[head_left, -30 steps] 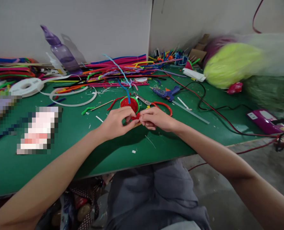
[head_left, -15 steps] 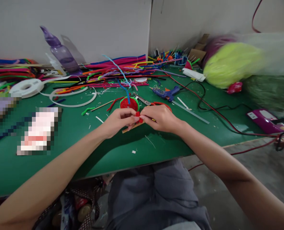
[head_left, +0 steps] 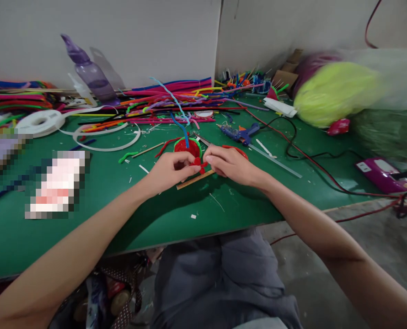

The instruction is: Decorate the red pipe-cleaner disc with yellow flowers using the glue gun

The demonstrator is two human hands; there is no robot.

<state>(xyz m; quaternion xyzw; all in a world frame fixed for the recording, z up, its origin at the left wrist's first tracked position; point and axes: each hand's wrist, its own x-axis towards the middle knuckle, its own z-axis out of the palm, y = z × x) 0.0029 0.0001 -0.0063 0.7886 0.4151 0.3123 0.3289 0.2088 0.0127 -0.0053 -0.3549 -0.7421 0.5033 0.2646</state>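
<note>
nearest, below both hands, are grey trousers, then the edge of the green worktop, with a white scrap lying on the near side of the hands. the left hand pinches a small red fuzzy piece between thumb and fingers; the right hand has its fingers curled with the tips at the right end of that piece, though i cannot tell whether they grip it. a wooden stick slants just below the fingertips of both hands. right behind the left hand's fingertips is a red disc with a green rim, and scissors lie partly hidden behind the right hand. beyond the right hand is a blue glue gun; farther off, past both hands, lies a heap of coloured fuzzy stems, with a purple bottle beyond the left hand.
</note>
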